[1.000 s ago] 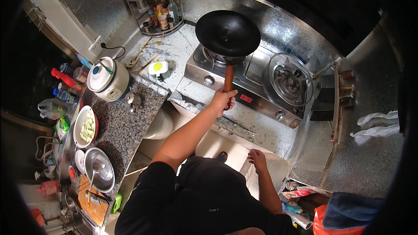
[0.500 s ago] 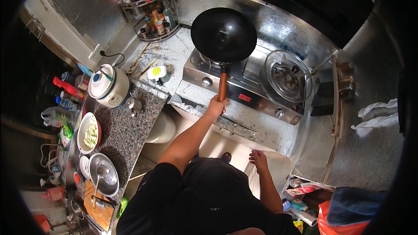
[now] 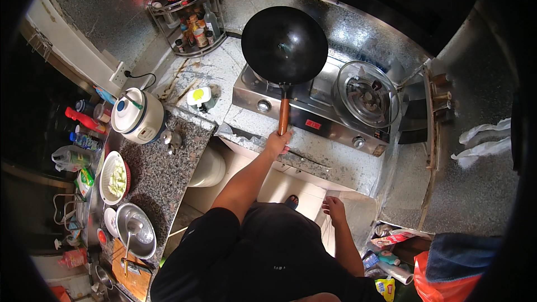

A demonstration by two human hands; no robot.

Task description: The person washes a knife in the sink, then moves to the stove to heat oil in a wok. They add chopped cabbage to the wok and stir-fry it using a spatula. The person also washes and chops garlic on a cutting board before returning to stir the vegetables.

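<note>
My left hand (image 3: 277, 144) is wrapped round the brown wooden handle (image 3: 284, 116) of a black wok (image 3: 285, 45). The wok is over the left side of the gas stove (image 3: 288, 109), its dark inside turned up toward me, with a small shiny patch at the middle. Whether its underside touches the burner is hidden. Lower and to the right, my right hand (image 3: 334, 208) hangs in front of the counter, fingers loosely bent and apart, holding nothing. A glass lid (image 3: 366, 94) lies over the right burner.
A metal rack (image 3: 193, 17) of bottles stands behind, left of the wok. Along the left counter are a rice cooker (image 3: 137, 114), a basket of cut pale green vegetables (image 3: 116, 178), a steel bowl (image 3: 144, 234) with a ladle (image 3: 133, 226), and a wooden chopping board (image 3: 131, 279).
The wok's bowl shows a little more of its inside, and its handle with my left hand has come slightly nearer to me. My right hand has barely moved; the view has shifted a little.
</note>
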